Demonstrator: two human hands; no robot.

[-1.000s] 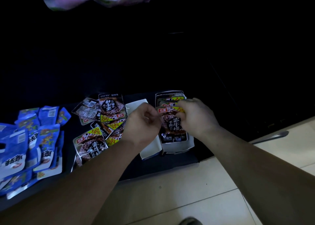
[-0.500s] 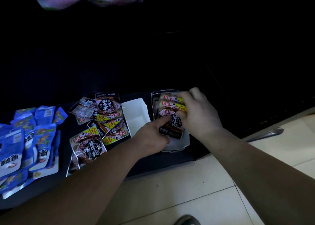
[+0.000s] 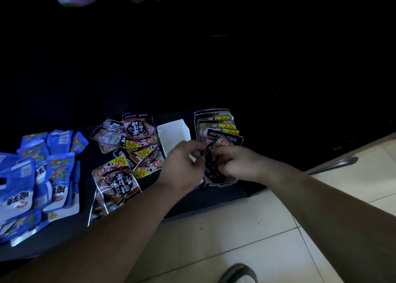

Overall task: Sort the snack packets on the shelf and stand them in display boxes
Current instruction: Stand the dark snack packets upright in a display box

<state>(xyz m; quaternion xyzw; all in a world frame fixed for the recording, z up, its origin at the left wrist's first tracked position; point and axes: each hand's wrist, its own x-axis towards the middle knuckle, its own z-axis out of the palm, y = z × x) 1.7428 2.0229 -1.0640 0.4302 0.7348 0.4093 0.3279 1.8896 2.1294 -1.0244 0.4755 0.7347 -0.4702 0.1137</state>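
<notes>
My left hand (image 3: pixel 184 164) has risen to join my right hand (image 3: pixel 237 162), both sets of fingers apparently pinching one dark packet (image 3: pixel 212 167) upright inside the display box (image 3: pixel 232 178), right of the loose packets (image 3: pixel 130 149).

On the dark shelf (image 3: pixel 214 199), a display box (image 3: pixel 200 113) at about one o'clock from the frame's centre holds a row of black packets (image 3: pixel 222 125) with yellow corner tags, standing one behind another. The left hand (image 3: pixel 182 167) and the right hand (image 3: pixel 237 164) meet at the box's near end, both pinching the front black packet (image 3: pixel 211 166) between fingers and thumb. A white box (image 3: pixel 173 132) lies just beside, at nine o'clock of the display box. Further toward nine o'clock, loose black packets (image 3: pixel 128 154) lie scattered flat, and a heap of blue packets (image 3: pixel 38 175) sits at the shelf's far left. Pale floor tiles (image 3: pixel 225 240) fill six o'clock, with a shoe tip (image 3: pixel 237 274).
</notes>
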